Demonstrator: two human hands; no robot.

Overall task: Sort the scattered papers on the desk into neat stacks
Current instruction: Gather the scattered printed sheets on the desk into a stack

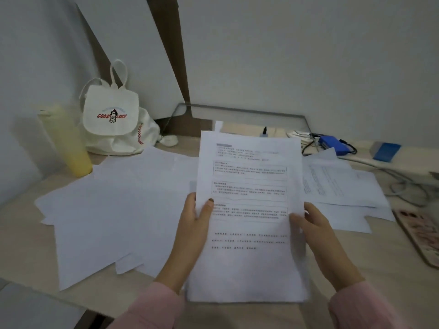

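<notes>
I hold a sheaf of printed papers (pixel 249 186) upright above the desk's front edge. My left hand (pixel 194 224) grips its left edge with the thumb on the printed face. Gripping the right edge is my right hand (pixel 313 229), thumb also in front. Several blank-looking sheets (pixel 118 205) lie overlapped and askew on the left half of the desk. A smaller spread of printed sheets (pixel 339 186) lies to the right, partly behind the held papers.
A white "Good Luck" backpack (pixel 111 115) and a yellow bottle (pixel 69 143) stand at the back left. Blue devices (pixel 330 142), a power strip (pixel 384 150) and cables (pixel 403 186) crowd the back right. A phone (pixel 420 236) lies at the right edge. The wooden desk (pixel 23 245) meets walls behind.
</notes>
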